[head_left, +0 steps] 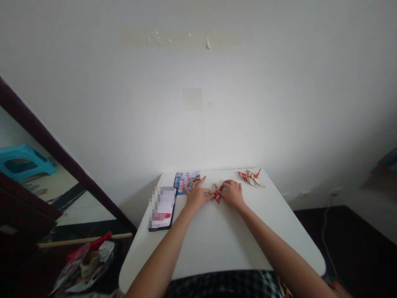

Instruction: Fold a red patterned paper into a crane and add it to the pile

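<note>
small red-and-white patterned folded paper piece (pixel 216 193) pinched between both hands on the white rounded table (pixel 223 236), near the far edge. long axis roughly front to back, one narrow tip aimed toward the near edge and slightly right; too small to tell the folds. left hand (pixel 196 195) flat on the tabletop, index finger stretched toward the wall, thumb and fingertips gripping the paper's left side. right hand (pixel 232 193) knuckles up, fingers curled, clamped on the paper's right side. forearms converging from the near edge.

two finished red-and-white paper cranes (pixel 252 177) lying together near the far right corner, well apart from the hands, pointed ends spread left and right. blue printed paper sheet (pixel 185 180) lying flat just beyond the left hand, partly under its fingers. dark phone with a blurred screen (pixel 162 208) lying at the left edge, long axis front to back. blue plastic stool (pixel 21 162) seen far left. crumpled plastic bags and wrappers (pixel 85 260) on the floor by the table's left side, contents unclear.
</note>
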`<state>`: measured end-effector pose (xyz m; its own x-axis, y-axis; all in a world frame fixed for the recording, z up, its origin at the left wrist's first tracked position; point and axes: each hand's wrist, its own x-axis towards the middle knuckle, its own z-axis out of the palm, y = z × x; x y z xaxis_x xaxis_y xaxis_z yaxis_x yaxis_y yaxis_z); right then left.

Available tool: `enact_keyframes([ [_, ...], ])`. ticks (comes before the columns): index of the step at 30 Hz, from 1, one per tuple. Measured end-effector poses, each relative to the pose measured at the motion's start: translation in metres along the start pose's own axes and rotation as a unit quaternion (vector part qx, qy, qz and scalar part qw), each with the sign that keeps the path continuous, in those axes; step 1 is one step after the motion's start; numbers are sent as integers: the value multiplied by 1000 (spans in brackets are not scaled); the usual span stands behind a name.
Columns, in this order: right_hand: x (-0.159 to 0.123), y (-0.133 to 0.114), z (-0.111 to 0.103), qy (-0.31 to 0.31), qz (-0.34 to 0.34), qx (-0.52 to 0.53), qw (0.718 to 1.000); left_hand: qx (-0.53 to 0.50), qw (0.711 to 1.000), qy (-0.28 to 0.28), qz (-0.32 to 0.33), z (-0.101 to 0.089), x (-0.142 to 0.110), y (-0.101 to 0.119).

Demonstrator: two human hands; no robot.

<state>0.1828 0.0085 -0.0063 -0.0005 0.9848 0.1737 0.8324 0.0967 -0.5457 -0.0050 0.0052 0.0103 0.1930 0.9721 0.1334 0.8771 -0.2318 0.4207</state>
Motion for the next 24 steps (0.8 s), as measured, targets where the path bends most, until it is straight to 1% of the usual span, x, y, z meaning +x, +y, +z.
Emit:
enact_keyframes([
  [3, -1, 1, -1, 2, -9, -2, 1000, -6, 1000, 8, 4, 3, -1, -2],
  [7, -3, 2, -1, 3, -21, -2, 1000, -7, 998, 53, 25, 10, -2, -5],
  [10, -4, 1, -1, 9, -21, -7, 1000, -8, 997, 71, 32, 14, -1, -6],
  [16, -4, -3, 0, 27, -14, -15, 999, -5, 996, 83, 41, 18, 0, -7],
  [20, -1, -5, -1, 17, 7, -15, 1000, 2, 996, 77, 48, 16, -2, -4],
  [24, 2, -7, -1, 8, 22, -10, 1000, 37, 994, 76, 71, 10, -3, -1],
])
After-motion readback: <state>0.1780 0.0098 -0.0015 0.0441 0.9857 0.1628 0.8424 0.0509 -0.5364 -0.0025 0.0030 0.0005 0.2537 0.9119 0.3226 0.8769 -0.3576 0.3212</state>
